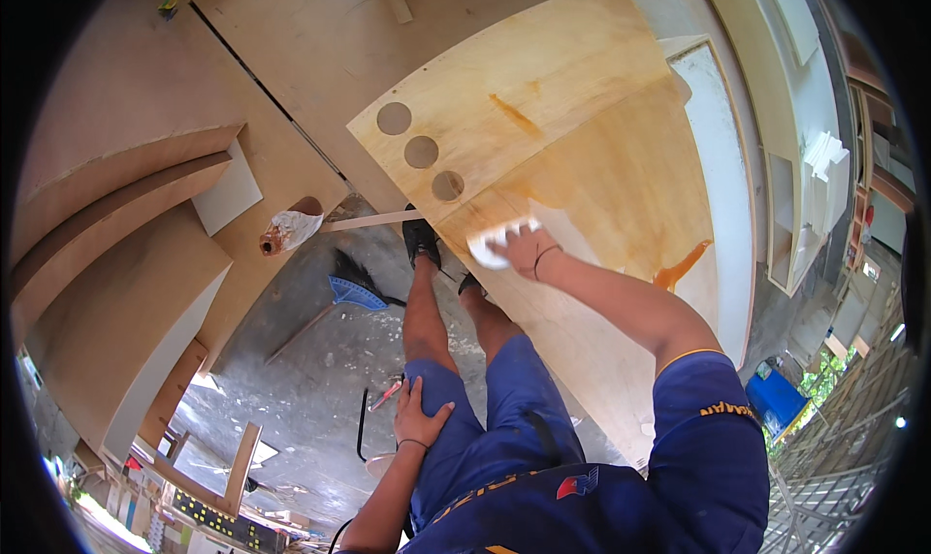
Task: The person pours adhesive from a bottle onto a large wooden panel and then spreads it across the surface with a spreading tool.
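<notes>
My right hand [529, 251] is closed on a white hand-sized piece [490, 244], perhaps a pad or spreader, and presses it to a plywood panel [592, 50]. Around it the wood is wet with a thin amber film. One thick amber streak [684, 265] lies to the right of the hand, and a thinner amber streak [516, 115] lies farther off. Three round holes or dark discs show along the panel's left edge. My left hand [420, 418] rests on my thigh with its fingers spread, holding nothing.
A stained white bottle [294, 226] is by a wood strip [367, 221] left of the panel. On the grey floor are a blue broom [357, 292] and a red-handled tool [387, 392]. Curved wooden pieces [145, 302] stand at left; white-edged cabinet parts [781, 200] at right.
</notes>
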`<state>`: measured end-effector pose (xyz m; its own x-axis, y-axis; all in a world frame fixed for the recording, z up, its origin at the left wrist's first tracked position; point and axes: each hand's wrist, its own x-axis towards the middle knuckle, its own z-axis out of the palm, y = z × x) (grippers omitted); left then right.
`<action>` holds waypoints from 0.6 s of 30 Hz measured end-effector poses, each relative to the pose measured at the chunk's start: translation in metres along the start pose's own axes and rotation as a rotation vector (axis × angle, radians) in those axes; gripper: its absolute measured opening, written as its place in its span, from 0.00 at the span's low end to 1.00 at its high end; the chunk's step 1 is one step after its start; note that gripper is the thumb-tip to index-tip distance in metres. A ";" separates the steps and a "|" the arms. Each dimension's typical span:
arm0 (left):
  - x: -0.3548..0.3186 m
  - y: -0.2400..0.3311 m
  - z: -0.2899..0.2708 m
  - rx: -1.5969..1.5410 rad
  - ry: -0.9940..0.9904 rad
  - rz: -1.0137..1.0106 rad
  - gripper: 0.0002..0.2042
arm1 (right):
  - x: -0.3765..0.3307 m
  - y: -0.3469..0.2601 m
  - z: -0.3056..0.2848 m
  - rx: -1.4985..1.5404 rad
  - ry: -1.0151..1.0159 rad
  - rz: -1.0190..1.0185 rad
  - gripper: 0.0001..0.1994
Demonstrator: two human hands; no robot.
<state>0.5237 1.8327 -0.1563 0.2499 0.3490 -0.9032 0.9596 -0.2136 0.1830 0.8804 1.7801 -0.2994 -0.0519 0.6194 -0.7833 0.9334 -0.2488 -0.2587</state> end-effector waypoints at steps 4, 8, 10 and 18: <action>0.002 0.006 0.002 0.000 -0.027 -0.006 0.43 | -0.028 0.032 -0.002 -0.062 0.267 0.226 0.29; 0.000 -0.006 0.003 0.027 -0.004 -0.005 0.43 | -0.079 0.001 0.086 0.080 -0.159 0.111 0.29; 0.001 -0.001 0.000 0.012 -0.005 -0.008 0.43 | -0.093 0.011 0.059 0.303 -0.272 0.091 0.28; 0.006 0.008 0.010 0.062 -0.011 0.040 0.43 | 0.022 0.207 -0.036 0.771 0.664 1.203 0.15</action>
<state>0.5316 1.8241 -0.1645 0.2857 0.3292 -0.9000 0.9391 -0.2832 0.1945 1.0855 1.7691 -0.3497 0.9102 -0.0611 -0.4097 -0.0977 -0.9928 -0.0690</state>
